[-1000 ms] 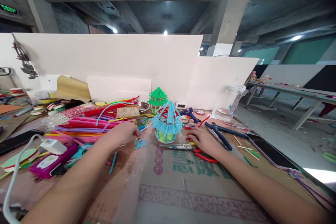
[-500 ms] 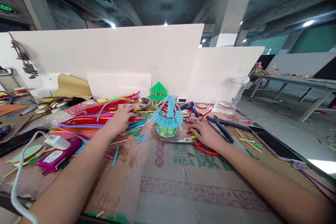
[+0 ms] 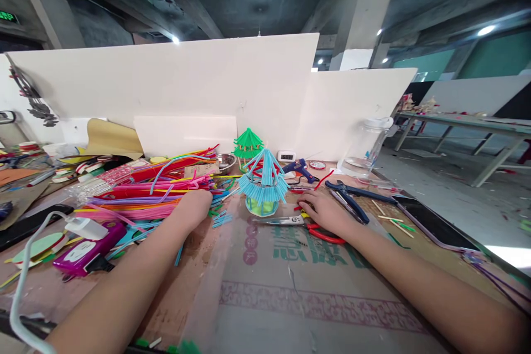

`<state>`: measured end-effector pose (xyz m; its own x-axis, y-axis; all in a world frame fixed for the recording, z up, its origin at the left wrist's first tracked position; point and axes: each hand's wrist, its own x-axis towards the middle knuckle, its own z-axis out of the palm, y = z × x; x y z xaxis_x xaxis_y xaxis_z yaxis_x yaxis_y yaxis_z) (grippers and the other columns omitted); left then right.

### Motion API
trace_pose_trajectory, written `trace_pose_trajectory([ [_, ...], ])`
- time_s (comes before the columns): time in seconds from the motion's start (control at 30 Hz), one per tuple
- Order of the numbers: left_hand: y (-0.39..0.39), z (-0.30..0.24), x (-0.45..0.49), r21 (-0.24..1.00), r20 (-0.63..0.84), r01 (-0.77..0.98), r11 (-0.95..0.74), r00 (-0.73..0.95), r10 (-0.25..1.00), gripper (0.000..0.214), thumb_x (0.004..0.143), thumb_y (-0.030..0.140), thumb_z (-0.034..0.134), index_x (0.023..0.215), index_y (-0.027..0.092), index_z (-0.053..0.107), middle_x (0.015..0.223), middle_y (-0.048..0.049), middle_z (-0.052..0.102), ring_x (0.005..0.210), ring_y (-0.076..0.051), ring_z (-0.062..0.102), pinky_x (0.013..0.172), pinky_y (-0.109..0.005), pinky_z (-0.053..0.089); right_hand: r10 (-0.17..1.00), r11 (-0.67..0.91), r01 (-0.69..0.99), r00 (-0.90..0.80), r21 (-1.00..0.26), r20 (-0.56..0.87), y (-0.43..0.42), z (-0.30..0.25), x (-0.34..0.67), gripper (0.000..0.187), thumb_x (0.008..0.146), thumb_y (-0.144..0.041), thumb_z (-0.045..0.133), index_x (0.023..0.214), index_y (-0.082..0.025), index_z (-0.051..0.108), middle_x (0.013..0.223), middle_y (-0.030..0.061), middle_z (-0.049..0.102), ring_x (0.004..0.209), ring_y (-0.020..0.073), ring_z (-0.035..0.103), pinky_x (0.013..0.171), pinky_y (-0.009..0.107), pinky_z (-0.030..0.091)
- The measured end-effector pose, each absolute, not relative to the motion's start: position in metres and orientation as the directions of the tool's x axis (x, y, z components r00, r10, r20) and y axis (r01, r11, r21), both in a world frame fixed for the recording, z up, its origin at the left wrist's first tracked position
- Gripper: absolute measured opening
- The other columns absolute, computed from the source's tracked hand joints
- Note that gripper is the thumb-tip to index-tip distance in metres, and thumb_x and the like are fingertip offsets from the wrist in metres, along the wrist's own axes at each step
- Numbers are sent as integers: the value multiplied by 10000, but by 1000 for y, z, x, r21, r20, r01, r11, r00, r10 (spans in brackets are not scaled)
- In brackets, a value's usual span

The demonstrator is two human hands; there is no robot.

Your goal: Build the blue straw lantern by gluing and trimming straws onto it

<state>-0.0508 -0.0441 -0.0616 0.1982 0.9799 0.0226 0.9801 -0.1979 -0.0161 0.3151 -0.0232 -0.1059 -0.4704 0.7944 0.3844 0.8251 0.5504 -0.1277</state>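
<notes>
Left hand (image 3: pixel 196 208), left of the hut (image 3: pixel 263 191): fingers' state unclear; strips (image 3: pixel 223 218) probably needed light pinching; right hand (image 3: pixel 322 209): fingers lay apart

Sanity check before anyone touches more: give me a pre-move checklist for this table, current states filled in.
1. Blue-roofed model upright: ok.
2. Left hand confirmed free: cannot tell, its fingers are hidden.
3. Right hand apart from the model: ok, a gap shows.
4. Scissors clear of the right hand: cannot tell, close together in view.
5. Glue gun cold: cannot tell by sight.
6. Offcuts gathered: not ok, short blue strips lie loose between left hand and model.
</notes>
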Motion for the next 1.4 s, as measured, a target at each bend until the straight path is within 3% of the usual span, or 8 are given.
trace_pose_trajectory([
  [0.1, -39, -64, -51, -51, 3, 985, -163, 164, 986, 333, 909, 336, 554, 1184, 150, 563, 1183, -99, 590, 1014, -209, 600, 858, -421, 521, 792, 553, 824, -473, -124, 387, -23, -106, 315, 316, 944, -295, 397, 1007, -177, 684, 1142, 119, 669, 1079, 245, 592, 953, 412, 446],
  [0.3, -41, -51, -55, 26, 3, 983, -181, 181, 984, 124, 763, 248, 587, 759, 168, 681, 817, -111, 709, 775, -250, 664, 630, -301, 450, 783, 564, 816, -482, -123, 392, -24, -106, 316, 328, 947, -293, 384, 1021, -176, 682, 1143, 122, 667, 1065, 247, 596, 938, 417, 457],
  [0.47, -48, -30, -59, 169, 81, 968, -185, 174, 981, 254, 792, 428, 515, 783, 209, 643, 750, -39, 703, 683, -203, 642, 539, -263, 376, 784, 564, 815, -478, -133, 397, -24, -107, 316, 331, 947, -297, 385, 1027, -176, 682, 1144, 123, 664, 1085, 253, 585, 945, 419, 452],
  [0.8, -44, -22, -65, 420, 318, 891, -170, 31, 948, 306, 818, 449, 501, 866, 192, 660, 822, -32, 704, 761, -202, 644, 647, -272, 446, 792, 559, 816, -472, -147, 387, -24, -106, 315, 335, 949, -299, 382, 1033, -164, 677, 1154, 132, 659, 1086, 256, 584, 945, 422, 451],
  [0.93, -55, -8, -63, 659, 566, 684, -314, -176, 805, 315, 826, 456, 539, 931, 184, 659, 822, -22, 694, 733, -163, 625, 669, -250, 472, 789, 558, 815, -463, -156, 405, -25, -107, 315, 315, 943, -297, 398, 1007, -173, 680, 1099, 126, 675, 1030, 252, 607, 912, 423, 467],
  [1.07, -76, 18, -49, 650, 728, 574, -498, -281, 626, 289, 808, 455, 612, 948, 210, 676, 913, -15, 693, 813, -155, 625, 761, -263, 493, 775, 557, 816, -441, -158, 453, -29, -97, 314, 293, 942, -291, 402, 1008, -191, 669, 1095, 109, 667, 1061, 241, 594, 935, 398, 454],
  [1.3, -97, 41, -1, 802, 515, 301, -517, 91, 852, 301, 764, 456, 666, 903, 191, 633, 648, 15, 644, 532, -119, 578, 543, -253, 495, 819, 500, 667, -157, -552, 552, -59, -36, 292, 255, 906, -378, 471, 850, -190, 633, 813, 37, 672, 763, 183, 608, 695, 309, 473],
  [1.4, -96, 39, 23, 842, 413, 250, -478, 272, 869, 299, 771, 475, 639, 837, 186, 602, 642, 13, 636, 536, -120, 586, 538, -245, 498, 814, 559, 550, -222, -621, 537, -78, -4, 273, 292, 902, -410, 480, 788, -186, 628, 778, 20, 659, 752, 165, 600, 715, 303, 466],
])
